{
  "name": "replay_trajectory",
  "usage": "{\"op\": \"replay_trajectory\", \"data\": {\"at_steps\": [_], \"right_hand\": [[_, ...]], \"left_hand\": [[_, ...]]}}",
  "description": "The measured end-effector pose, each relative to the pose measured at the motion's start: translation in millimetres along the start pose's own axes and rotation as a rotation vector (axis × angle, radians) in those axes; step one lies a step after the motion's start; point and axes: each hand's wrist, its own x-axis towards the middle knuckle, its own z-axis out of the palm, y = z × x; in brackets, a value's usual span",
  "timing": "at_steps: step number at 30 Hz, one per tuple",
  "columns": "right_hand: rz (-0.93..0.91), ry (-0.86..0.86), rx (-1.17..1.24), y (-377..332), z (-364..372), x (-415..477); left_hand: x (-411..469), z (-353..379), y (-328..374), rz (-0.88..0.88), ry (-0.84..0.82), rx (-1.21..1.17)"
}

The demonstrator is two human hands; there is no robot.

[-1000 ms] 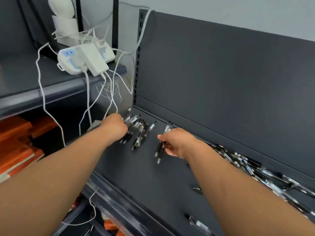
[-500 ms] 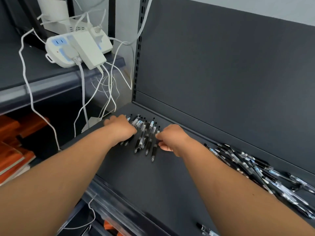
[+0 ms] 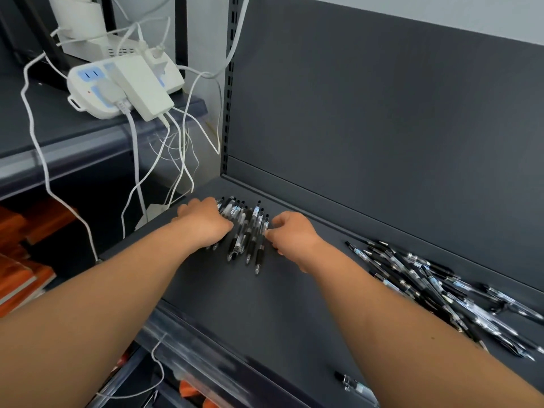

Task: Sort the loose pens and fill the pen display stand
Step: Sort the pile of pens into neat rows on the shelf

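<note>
- Now we are laying our left hand (image 3: 206,225) over the left edge of the lined-up pens (image 3: 250,234) on the shelf (image 3: 250,304), fingers relaxed and pressing down.
- We are curling the fingers of our right hand (image 3: 294,235) against the outermost right pen; whether they are pinching it, we cannot tell.
- The loose pens (image 3: 435,287) are lying well apart, to the right.

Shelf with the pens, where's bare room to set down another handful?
Widest bare patch is the front middle of the shelf, bordered by the lined-up pens behind, the loose pile on the right and the front edge. The back left corner and right side are crowded; a stray pen lies front right.
</note>
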Motion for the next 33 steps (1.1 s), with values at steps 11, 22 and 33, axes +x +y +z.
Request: {"op": "replay_trajectory", "data": {"at_steps": [11, 22, 33], "right_hand": [[-0.31, 0.343, -0.861, 40.2, -54.3, -43.6], [-0.215, 0.402, -0.791, 116.8, -130.3, -120.9], [-0.206, 0.186, -0.68, 173.5, -134.2, -160.1]], "left_hand": [[-37.7, 16.1, 43.0, 0.502, 0.386, 0.384], [-107.0, 62.6, 121.1, 0.772, 0.227, 0.346], [-144.1, 100.0, 143.8, 0.855, 0.059, 0.378]]}}
